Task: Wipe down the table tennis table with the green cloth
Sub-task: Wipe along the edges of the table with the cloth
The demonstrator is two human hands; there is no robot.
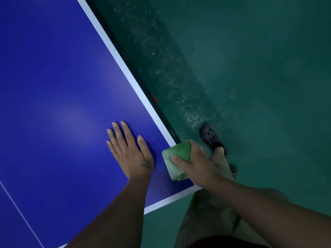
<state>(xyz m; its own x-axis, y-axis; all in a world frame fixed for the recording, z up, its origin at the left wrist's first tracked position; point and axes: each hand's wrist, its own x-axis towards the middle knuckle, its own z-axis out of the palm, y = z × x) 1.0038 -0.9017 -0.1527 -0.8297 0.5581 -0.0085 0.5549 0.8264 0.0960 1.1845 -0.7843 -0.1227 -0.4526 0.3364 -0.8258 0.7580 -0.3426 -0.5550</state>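
The folded green cloth (176, 159) sits at the near right corner of the table tennis table (59, 72), the right hand (195, 164) curled round it. The left hand (129, 149) lies flat, fingers spread. Gripped so near the edge, the cloth may slide off and miss the corner

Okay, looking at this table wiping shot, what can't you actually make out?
Head view only:
The right hand: its fingers wrap behind the green cloth; only the thumb shows.
The cloth's underside faces down, so dirt or dampness is unknown.
The table: cut off by the left and top edges; no net visible.
The red mark on the table's side rail: too small to read.
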